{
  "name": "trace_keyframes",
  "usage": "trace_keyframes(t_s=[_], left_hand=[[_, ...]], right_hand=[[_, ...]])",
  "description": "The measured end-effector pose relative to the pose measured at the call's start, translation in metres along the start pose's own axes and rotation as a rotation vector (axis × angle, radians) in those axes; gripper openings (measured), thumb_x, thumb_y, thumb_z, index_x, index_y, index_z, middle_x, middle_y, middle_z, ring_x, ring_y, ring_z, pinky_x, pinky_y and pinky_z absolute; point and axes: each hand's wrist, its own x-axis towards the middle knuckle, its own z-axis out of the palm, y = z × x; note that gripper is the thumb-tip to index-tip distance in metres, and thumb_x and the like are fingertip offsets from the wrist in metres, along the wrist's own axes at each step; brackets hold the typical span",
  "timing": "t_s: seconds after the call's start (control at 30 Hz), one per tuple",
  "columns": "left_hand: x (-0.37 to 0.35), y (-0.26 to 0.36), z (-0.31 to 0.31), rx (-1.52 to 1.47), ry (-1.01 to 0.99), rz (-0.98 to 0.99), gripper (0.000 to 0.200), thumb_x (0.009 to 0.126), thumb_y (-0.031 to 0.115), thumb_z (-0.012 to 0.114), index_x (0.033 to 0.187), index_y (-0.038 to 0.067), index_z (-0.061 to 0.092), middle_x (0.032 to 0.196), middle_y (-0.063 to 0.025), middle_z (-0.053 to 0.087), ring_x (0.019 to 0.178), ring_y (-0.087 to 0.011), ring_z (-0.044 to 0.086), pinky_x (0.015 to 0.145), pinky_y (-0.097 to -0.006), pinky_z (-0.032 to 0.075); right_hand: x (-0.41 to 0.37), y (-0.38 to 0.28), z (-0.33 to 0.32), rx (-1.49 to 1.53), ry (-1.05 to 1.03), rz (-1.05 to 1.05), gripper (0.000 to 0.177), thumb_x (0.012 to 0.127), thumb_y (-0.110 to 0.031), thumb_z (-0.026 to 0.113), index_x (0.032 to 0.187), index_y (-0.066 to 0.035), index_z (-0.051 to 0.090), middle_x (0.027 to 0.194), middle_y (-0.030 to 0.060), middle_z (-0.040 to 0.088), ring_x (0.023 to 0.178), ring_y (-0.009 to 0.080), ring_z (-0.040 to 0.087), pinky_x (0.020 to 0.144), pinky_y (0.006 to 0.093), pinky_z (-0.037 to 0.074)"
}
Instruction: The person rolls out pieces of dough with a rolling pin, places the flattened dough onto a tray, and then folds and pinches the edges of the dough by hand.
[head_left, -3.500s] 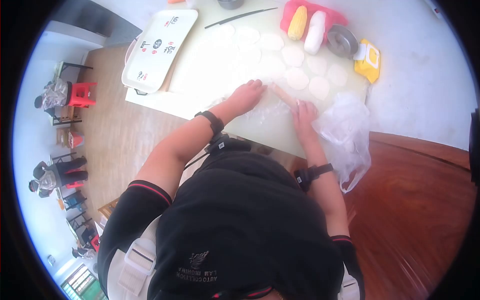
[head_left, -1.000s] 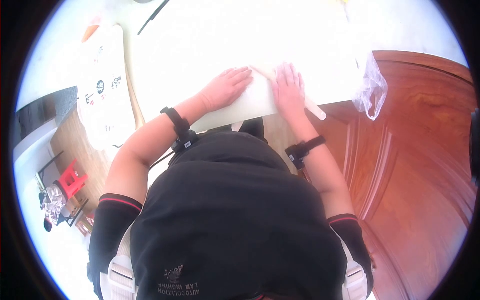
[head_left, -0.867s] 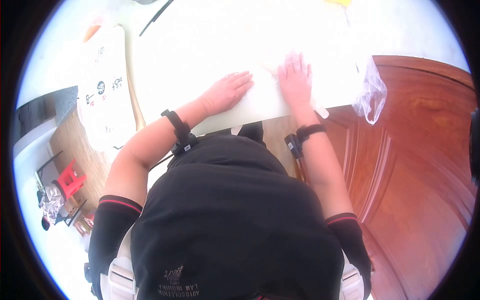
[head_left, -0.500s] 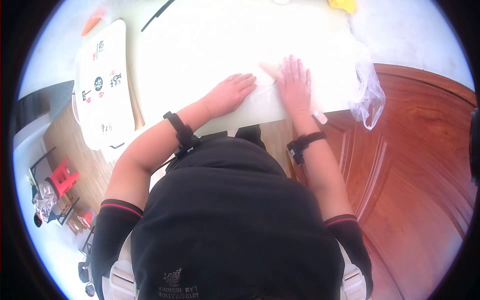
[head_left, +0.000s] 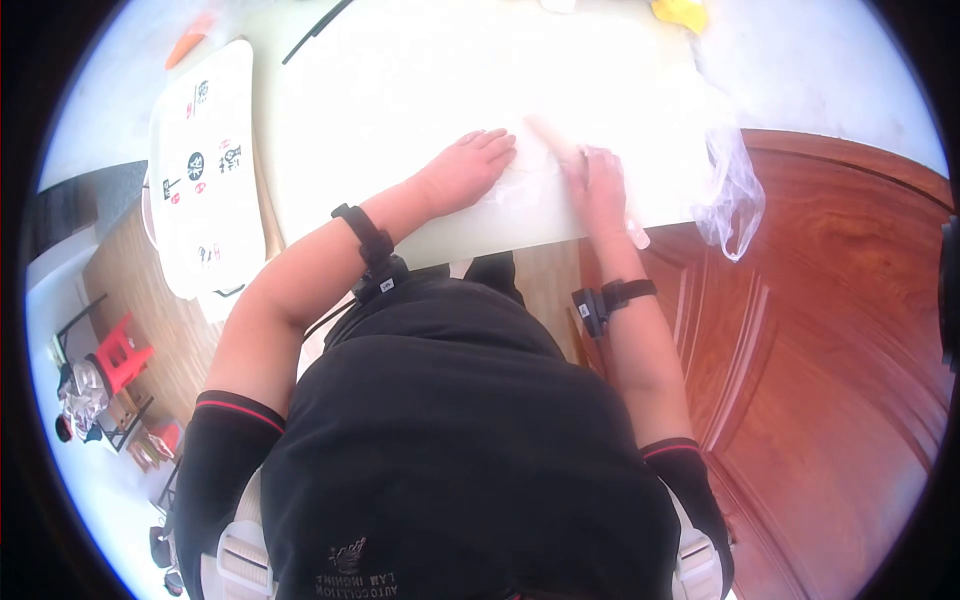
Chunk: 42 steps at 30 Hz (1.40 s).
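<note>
head: r hand [head_left: 600, 185] on rolling pin [head_left: 548, 140]

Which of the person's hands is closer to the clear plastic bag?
Right. The right hand rests on the rolling pin beside the plastic bag; the left hand lies beyond the pin.

Both arms forward; left hand [head_left: 465, 170] flat, right hand [head_left: 600, 190] palm down.
</note>
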Motion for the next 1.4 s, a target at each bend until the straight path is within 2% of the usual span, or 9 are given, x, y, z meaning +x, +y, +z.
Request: trace_keyframes(t_s=[0.07,0.17,0.3,0.37,0.57,0.77,0.9,1.2,1.4], left_hand=[[-0.002,0.007,-0.007,-0.08,-0.054,-0.049,0.035,0.082,0.004,0.053,0.116,-0.002,0.059,0.125,-0.014,0.054,0.121,-0.0291,0.049,0.102,-0.0402,0.042],[0.005,0.022,-0.018,-0.104,-0.164,-0.219,0.034,0.08,0.005,0.055,0.113,-0.003,0.059,0.118,-0.0141,0.055,0.117,-0.0288,0.05,0.1,-0.0406,0.043],[0.0,0.017,-0.017,-0.032,-0.107,-0.209,0.039,0.082,0.007,0.06,0.119,-0.003,0.059,0.125,-0.0173,0.053,0.121,-0.032,0.05,0.102,-0.0417,0.042],[-0.015,0.015,-0.013,-0.04,-0.077,-0.127,0.041,0.084,0.009,0.059,0.123,-0.003,0.057,0.131,-0.0182,0.051,0.126,-0.0325,0.047,0.107,-0.0438,0.039],[-0.036,0.026,-0.012,0.063,-0.136,-0.148,0.046,0.091,0.018,0.056,0.132,-0.001,0.05,0.144,-0.0183,0.043,0.137,-0.0314,0.038,0.114,-0.0484,0.031],[-0.038,0.023,-0.01,0.049,-0.128,-0.16,0.046,0.091,0.017,0.056,0.133,-0.001,0.05,0.146,-0.0175,0.042,0.138,-0.0311,0.037,0.114,-0.0491,0.029],[-0.04,0.022,-0.012,0.083,-0.144,-0.143,0.046,0.091,0.016,0.056,0.133,-0.001,0.05,0.146,-0.0174,0.041,0.138,-0.0313,0.037,0.114,-0.049,0.03],[-0.032,0.022,-0.014,-0.017,-0.116,-0.13,0.046,0.093,0.02,0.055,0.133,-0.001,0.049,0.147,-0.0167,0.039,0.138,-0.0304,0.037,0.113,-0.0494,0.03],[-0.018,0.029,-0.007,0.027,-0.096,-0.252,0.049,0.092,0.025,0.058,0.133,0.0,0.05,0.142,-0.02,0.043,0.137,-0.0352,0.036,0.112,-0.0486,0.031]], right_hand=[[0.004,0.001,-0.008,0.036,0.141,0.044,0.037,0.087,-0.025,0.066,0.116,-0.003,0.059,0.108,0.0154,0.058,0.101,0.0348,0.055,0.089,0.0446,0.045],[0.007,-0.007,-0.024,0.044,0.11,0.081,0.037,0.088,-0.025,0.066,0.118,-0.005,0.06,0.108,0.0152,0.059,0.1,0.0344,0.056,0.089,0.044,0.045],[-0.001,-0.017,-0.015,-0.026,0.037,-0.048,0.039,0.088,-0.024,0.066,0.122,-0.006,0.059,0.109,0.0134,0.059,0.1,0.0331,0.056,0.088,0.0443,0.045],[-0.009,-0.03,-0.008,-0.075,-0.154,0.0,0.043,0.093,-0.028,0.06,0.131,-0.009,0.055,0.124,0.0129,0.057,0.115,0.0327,0.053,0.098,0.0465,0.042],[0.02,-0.027,0.017,-0.289,-0.007,-0.071,0.051,0.1,-0.037,0.044,0.145,-0.014,0.043,0.154,0.0089,0.036,0.143,0.0292,0.032,0.115,0.0532,0.023],[-0.005,-0.04,0.008,-0.126,-0.143,-0.084,0.053,0.099,-0.038,0.046,0.146,-0.015,0.042,0.153,0.0091,0.037,0.142,0.0287,0.032,0.114,0.0542,0.024],[-0.002,-0.038,0.014,-0.268,-0.084,-0.112,0.053,0.097,-0.039,0.049,0.143,-0.014,0.045,0.152,0.0093,0.039,0.141,0.0286,0.034,0.114,0.055,0.024],[0.026,-0.016,0.008,-0.067,-0.062,-0.137,0.04,0.091,-0.024,0.062,0.123,-0.002,0.055,0.134,0.0143,0.052,0.128,0.0317,0.048,0.109,0.046,0.036],[0.022,-0.016,0.004,0.047,-0.07,0.086,0.042,0.091,-0.024,0.062,0.126,-0.003,0.053,0.133,0.0153,0.052,0.121,0.0325,0.051,0.104,0.045,0.039]])
